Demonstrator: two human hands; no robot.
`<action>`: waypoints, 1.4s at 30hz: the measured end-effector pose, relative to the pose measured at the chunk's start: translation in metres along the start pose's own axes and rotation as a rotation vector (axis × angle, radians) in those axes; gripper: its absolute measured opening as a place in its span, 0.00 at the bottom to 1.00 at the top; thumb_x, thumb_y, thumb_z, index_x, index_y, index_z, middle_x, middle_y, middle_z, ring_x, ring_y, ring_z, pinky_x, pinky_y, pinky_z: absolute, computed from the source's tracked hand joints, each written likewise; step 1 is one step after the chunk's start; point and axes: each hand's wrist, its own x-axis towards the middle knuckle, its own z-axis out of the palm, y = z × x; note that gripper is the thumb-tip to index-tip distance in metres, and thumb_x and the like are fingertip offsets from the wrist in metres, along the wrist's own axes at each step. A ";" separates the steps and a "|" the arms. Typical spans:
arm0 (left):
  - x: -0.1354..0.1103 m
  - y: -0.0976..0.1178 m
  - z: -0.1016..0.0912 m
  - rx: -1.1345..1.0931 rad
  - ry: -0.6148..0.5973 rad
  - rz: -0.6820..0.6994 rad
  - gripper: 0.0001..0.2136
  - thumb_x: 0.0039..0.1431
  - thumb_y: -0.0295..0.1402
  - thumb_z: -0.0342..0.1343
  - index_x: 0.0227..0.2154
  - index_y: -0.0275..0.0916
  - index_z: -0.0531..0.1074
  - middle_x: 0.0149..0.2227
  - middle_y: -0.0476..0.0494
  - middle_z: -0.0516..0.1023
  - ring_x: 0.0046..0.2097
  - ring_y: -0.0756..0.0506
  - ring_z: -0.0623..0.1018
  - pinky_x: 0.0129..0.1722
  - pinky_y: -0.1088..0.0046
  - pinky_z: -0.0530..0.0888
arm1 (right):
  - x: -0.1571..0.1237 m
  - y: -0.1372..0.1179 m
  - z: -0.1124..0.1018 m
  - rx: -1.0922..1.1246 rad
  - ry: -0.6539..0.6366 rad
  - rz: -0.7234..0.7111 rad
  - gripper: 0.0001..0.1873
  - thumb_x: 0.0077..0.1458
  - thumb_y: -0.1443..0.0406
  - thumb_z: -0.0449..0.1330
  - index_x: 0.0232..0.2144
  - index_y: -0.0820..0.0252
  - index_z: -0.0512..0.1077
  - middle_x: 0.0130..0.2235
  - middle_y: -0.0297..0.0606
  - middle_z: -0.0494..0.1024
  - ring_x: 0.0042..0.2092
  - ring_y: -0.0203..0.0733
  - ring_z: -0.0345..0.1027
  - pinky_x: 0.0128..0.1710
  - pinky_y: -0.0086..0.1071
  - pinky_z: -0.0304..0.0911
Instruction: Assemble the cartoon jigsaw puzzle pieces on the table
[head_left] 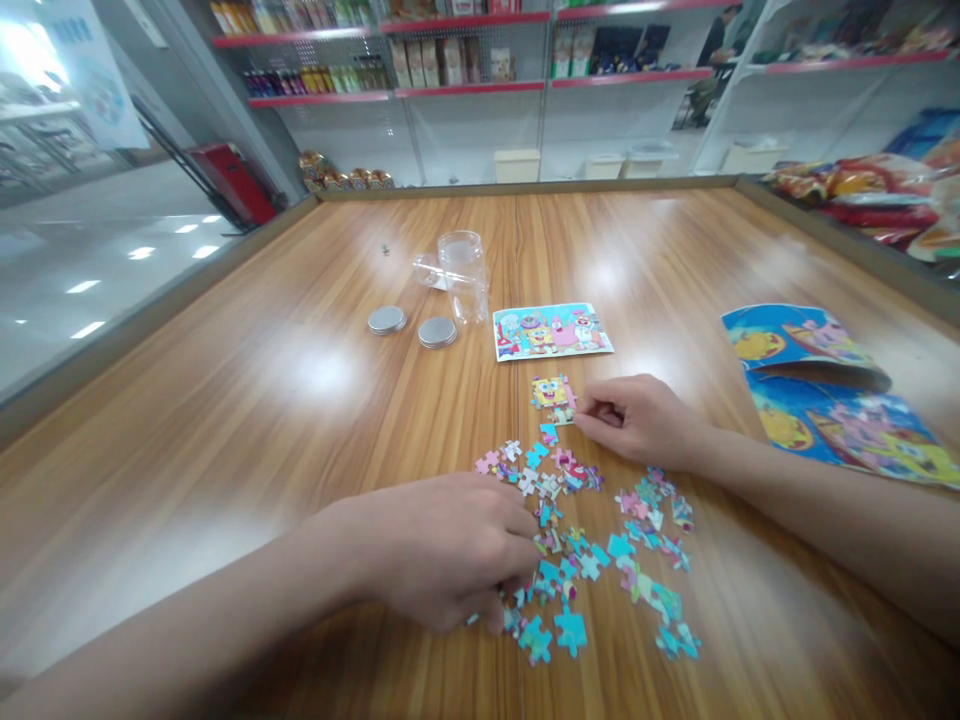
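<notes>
Joined yellow-faced cardboard puzzle pieces (550, 391) lie well in from the far edge of the glossy wood-grain surface (660, 270). Your right hand (637, 420), fingers curled nearly together, is at their right margin; your left hand (465, 545), half-curled, overhangs loose turquoise-and-pink cardboard pieces (590, 566). Whether either grips a piece cannot be told. A sideways push could part the join; a dragging left hand could scatter loose pieces. Red-edged shelves (469, 88) stand beyond the far edge.

the single head-worn view looks forward and down from the near side of the wooden table (637, 250), fairly close above the left hand (469, 545) and right hand (637, 420), and reaches past the far edge (517, 187) to shelves (469, 88) well beyond.
</notes>
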 end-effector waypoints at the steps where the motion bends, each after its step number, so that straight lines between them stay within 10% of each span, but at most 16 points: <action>1: 0.000 0.000 0.000 0.004 0.002 0.000 0.08 0.60 0.34 0.67 0.31 0.38 0.73 0.32 0.47 0.77 0.36 0.44 0.76 0.36 0.65 0.71 | 0.000 0.000 0.000 -0.003 0.001 0.001 0.09 0.60 0.62 0.61 0.29 0.58 0.69 0.22 0.27 0.66 0.24 0.31 0.57 0.27 0.28 0.51; 42: 0.001 -0.005 0.001 0.030 0.092 -0.045 0.04 0.66 0.30 0.59 0.36 0.38 0.70 0.37 0.44 0.77 0.39 0.44 0.75 0.39 0.67 0.73 | 0.000 0.000 0.000 0.009 -0.005 0.000 0.08 0.61 0.62 0.61 0.30 0.58 0.70 0.23 0.27 0.66 0.24 0.31 0.58 0.27 0.28 0.51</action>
